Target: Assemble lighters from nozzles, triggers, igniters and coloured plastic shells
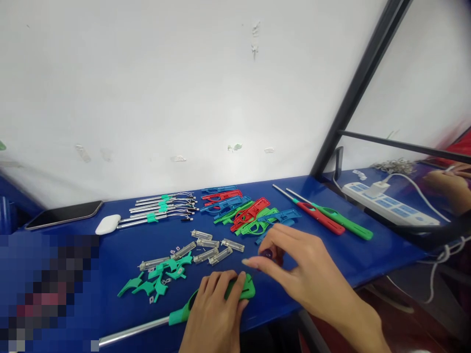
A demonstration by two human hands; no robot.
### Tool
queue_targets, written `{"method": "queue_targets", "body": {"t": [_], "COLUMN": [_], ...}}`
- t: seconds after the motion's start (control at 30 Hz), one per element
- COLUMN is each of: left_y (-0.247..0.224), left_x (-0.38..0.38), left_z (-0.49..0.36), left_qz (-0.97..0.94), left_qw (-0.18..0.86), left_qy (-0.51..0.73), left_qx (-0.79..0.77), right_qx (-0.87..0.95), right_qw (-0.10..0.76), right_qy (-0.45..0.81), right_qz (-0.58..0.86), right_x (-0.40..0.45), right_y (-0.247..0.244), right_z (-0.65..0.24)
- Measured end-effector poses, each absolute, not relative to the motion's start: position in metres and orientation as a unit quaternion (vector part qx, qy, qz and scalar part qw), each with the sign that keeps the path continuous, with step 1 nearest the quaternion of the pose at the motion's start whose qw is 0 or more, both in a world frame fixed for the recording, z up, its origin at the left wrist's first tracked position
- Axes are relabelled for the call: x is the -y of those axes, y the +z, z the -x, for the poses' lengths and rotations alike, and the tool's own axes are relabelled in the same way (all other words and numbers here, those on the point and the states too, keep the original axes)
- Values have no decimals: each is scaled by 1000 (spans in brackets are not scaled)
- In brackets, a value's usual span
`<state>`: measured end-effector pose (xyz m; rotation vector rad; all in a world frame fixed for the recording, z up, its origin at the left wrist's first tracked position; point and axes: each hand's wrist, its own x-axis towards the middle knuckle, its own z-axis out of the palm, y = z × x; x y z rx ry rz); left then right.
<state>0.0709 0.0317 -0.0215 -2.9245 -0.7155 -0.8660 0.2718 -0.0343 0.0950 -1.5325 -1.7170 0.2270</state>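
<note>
A green long-necked lighter (pixel 247 289) with a metal tube lies at the table's front edge. My left hand (pixel 217 306) is closed over its body, the fingertips near the slotted end. Just to the right and above it, my right hand (pixel 305 264) is closed, with a small dark purple rounded object (pixel 267 253) in its curled fingers; most of that object is hidden. Clear fuel tanks (pixel 206 242) and teal triggers (pixel 149 287) lie loose beyond my left hand. Blue, red and green lighter shell halves (pixel 253 211) are piled behind my right hand.
Metal tubes with wires (pixel 162 208) lie at the back left by a white case (pixel 108 224) and a phone (pixel 66 214). Two assembled lighters (pixel 324 218) and a power strip (pixel 390 203) are at right. Another person's hand (pixel 451 189) shows at far right.
</note>
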Motion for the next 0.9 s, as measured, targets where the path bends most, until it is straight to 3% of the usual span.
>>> {"method": "queue_targets", "body": {"t": [0.57, 0.9], "left_y": [-19, -21], "left_x": [-29, -29], "left_z": [-74, -72], "left_qz": [928, 930], "left_qw": [8, 16], "left_qy": [-290, -287], "left_qx": [233, 229], "right_qx": [673, 633], "right_qw": [400, 458], "right_qy": [246, 173], "right_qz": [571, 599], "right_x": [41, 17], "right_y": [102, 79], "right_z": [-276, -267]}}
